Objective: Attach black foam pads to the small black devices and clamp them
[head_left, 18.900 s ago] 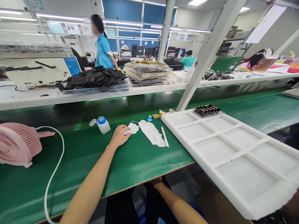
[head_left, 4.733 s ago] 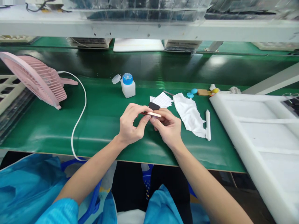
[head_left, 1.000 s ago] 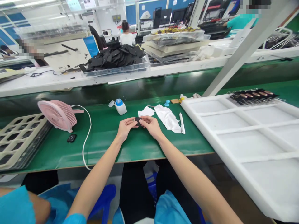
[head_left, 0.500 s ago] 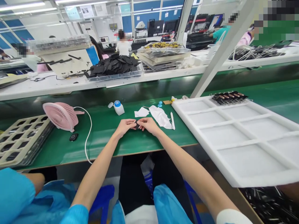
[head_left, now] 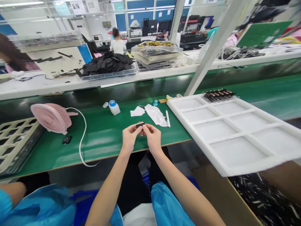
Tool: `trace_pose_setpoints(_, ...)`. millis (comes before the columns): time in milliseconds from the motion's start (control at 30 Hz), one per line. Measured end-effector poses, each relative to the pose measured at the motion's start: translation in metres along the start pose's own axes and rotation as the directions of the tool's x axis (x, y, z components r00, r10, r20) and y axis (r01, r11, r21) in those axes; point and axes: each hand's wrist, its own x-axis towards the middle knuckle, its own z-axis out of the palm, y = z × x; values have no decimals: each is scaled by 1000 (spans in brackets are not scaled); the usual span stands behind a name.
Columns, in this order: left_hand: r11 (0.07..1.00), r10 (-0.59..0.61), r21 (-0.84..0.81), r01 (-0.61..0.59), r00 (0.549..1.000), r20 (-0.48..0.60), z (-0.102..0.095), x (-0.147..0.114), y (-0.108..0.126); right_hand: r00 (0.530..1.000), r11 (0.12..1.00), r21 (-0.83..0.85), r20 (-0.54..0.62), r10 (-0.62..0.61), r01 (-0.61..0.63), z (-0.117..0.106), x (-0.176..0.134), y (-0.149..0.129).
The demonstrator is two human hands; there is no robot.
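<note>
The person's left hand (head_left: 129, 138) and right hand (head_left: 153, 138) hold 1 small black object (head_left: 140, 124) between them, each grip pinching it from its own side, over the green counter (head_left: 98, 135). Beyond it lie some white papers (head_left: 137, 111), a white cloth (head_left: 155, 115) and a white stick (head_left: 167, 118); to the left stands a blue-topped bottle (head_left: 115, 109).

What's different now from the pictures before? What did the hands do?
The left hand let go of the white papers, and the right hand came up from below the table edge. Now both hold a small dark item. A black device lies by the pink fan; it wasn't there a few seconds ago. The open bottle and white cloth stayed put.
</note>
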Motion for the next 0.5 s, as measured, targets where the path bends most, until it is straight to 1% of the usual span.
trace_pose_setpoints(67,1000,0,31,-1,999,35,2,-3,-1,1000,999,-34,8,22,-22,-13,-18,-11)
trace_pose_setpoints(100,999,-7,34,6,999,50,0,-5,-2,1000,998,-70,10,5,-4,-25,-28,-19)
trace_pose_setpoints(133,999,-24,25,23,998,66,-3,-6,-3,999,991,-124,-7,-45,44,-42,-38,-30)
trace_pose_setpoints(167,999,-38,15,37,997,67,-9,-6,-3,990,972,-201,-43,-134,123,-63,-48,-42)
trace_pose_setpoints(200,999,-21,30,21,1000,16,-16,-3,-4,960,925,-308,-98,-263,222,-88,-59,-56)
trace_pose_setpoints(233,999,-2,52,4,999,-42,-23,2,-5,893,842,-438,-164,-418,314,-117,-70,-72)
trace_pose_setpoints(267,996,-5,90,10,998,-64,-31,9,-7,786,729,-575,-224,-576,370,-147,-82,-89)
trace_pose_setpoints(300,992,0,127,11,996,-88,-37,16,-8,639,606,-703,-279,-717,373,-176,-96,-105)
trace_pose_setpoints(333,984,11,179,4,997,-82,-41,22,-9,488,520,-790,-331,-808,326,-202,-109,-119)
trace_pose_setpoints(367,974,39,227,-22,997,-73,-42,23,-8,382,497,-826,-384,-841,264,-222,-122,-130)
trace_pose_setpoints(400,965,59,258,-40,996,-70,-40,19,-5,312,495,-842,-421,-851,214,-234,-131,-136)
trace_pose_setpoints(433,963,48,268,-31,997,-56,-34,9,-2,302,503,-846,-440,-846,178,-237,-137,-137)
trace_pose_setpoints(467,969,-7,248,17,999,-42,-25,-5,3,364,519,-838,-437,-823,166,-233,-139,-133)
trace_pose_setpoints(500,977,-60,202,65,998,-33,-13,-21,6,484,551,-816,-416,-770,175,-221,-138,-124)
